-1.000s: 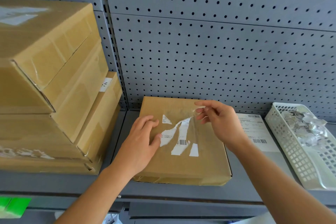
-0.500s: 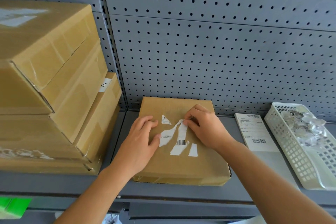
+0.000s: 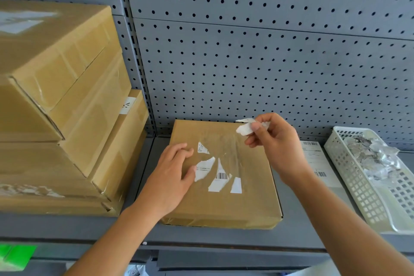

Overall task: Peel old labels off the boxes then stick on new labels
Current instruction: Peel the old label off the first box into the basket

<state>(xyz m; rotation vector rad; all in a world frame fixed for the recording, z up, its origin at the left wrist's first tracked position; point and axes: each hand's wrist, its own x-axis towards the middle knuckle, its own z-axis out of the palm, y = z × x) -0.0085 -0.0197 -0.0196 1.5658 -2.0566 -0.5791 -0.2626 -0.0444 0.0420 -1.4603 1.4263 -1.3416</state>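
A flat cardboard box lies on the grey shelf in front of me. Torn white remnants of an old label still stick to its top, one with a barcode. My left hand rests flat on the box's left part, fingers spread. My right hand is raised above the box's far right corner and pinches a torn white label scrap between thumb and fingers. A sheet of new labels lies on the shelf right of the box, partly behind my right wrist.
A stack of larger cardboard boxes fills the shelf's left side. A white plastic basket with crumpled label scraps stands at the far right. Grey pegboard forms the back wall. The shelf's front edge runs below the box.
My right hand went down to the label, pinched a strip and has lifted up and right with the torn scrap. One strip is gone from the box. My left hand stayed put.
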